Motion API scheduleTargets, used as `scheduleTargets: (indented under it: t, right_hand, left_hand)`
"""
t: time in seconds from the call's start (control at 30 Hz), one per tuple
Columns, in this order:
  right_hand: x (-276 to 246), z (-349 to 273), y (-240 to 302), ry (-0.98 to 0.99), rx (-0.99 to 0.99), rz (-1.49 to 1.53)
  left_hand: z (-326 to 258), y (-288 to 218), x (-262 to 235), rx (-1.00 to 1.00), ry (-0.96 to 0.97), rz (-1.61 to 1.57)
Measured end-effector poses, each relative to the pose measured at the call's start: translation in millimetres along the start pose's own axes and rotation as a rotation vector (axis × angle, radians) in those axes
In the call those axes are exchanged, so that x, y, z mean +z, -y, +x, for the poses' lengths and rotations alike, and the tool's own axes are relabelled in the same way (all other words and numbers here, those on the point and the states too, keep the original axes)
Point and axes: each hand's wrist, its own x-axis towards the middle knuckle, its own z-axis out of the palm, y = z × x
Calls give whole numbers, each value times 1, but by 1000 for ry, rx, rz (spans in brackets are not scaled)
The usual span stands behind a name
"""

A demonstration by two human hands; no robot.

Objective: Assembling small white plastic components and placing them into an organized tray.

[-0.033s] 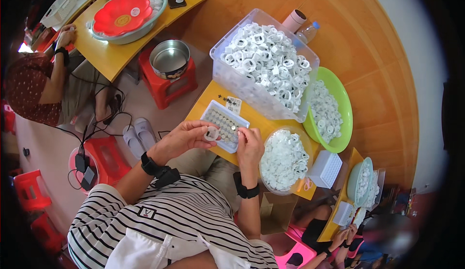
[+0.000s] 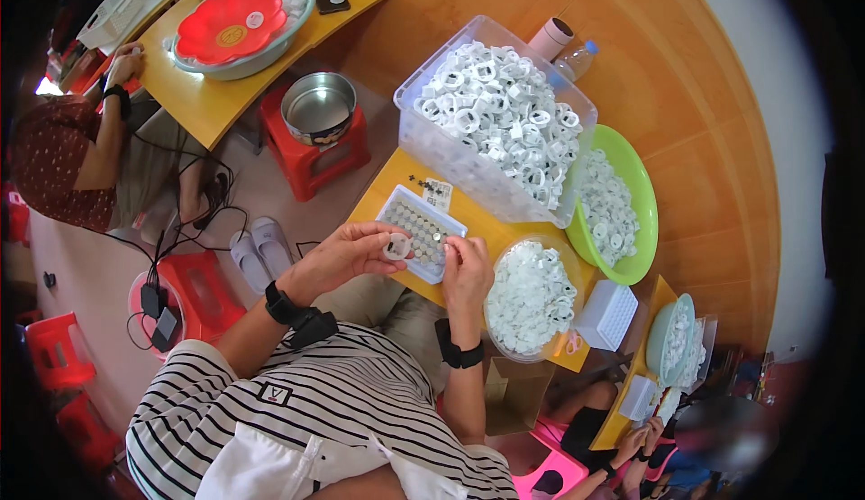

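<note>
My left hand [image 2: 351, 255] is closed, pinching a small white plastic ring-shaped part [image 2: 397, 246] between thumb and fingers. My right hand [image 2: 467, 275] is closed too, its thumb and fingertips pressed together at the right side of a white tray [image 2: 396, 195]. Whether anything small sits in that pinch is hidden. Rows of round silvery button cells [image 2: 423, 225] fill the tray, which lies just beyond both hands. A little printed sheet [image 2: 438, 195] and several tiny dark pieces [image 2: 419, 181] lie past its far edge.
A clear bin [image 2: 410, 135] heaped with white ring parts stands ahead. To its right are a green basin [image 2: 644, 203] and a round tub [image 2: 489, 320] of white pieces. Near the tub are a white grid-topped block [image 2: 605, 313] and pink scissors [image 2: 574, 343]. Co-workers sit at both sides.
</note>
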Motion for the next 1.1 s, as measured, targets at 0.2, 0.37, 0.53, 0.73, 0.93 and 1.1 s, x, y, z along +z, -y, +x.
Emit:
scheduleTargets:
  t: [0.2, 0.37, 0.53, 0.73, 0.93, 1.1]
  right_hand:
    - [1, 2, -1, -7, -65, -85]
    - [-1, 1, 0, -47, -151, -77]
    - [-21, -6, 26, -11, 106, 419]
    - [-27, -13, 54, -73, -83, 303]
    - [-25, -18, 53, -75, -229, 143]
    - [-27, -20, 52, -57, -289, 126]
  left_hand:
    - [6, 1, 10, -24, 53, -71]
    - [7, 6, 13, -24, 54, -71]
    - [7, 11, 18, -64, 1, -63]
    - [12, 15, 21, -51, 59, -36]
    - [10, 17, 27, -25, 45, 59]
    - [9, 18, 31, -10, 70, 104]
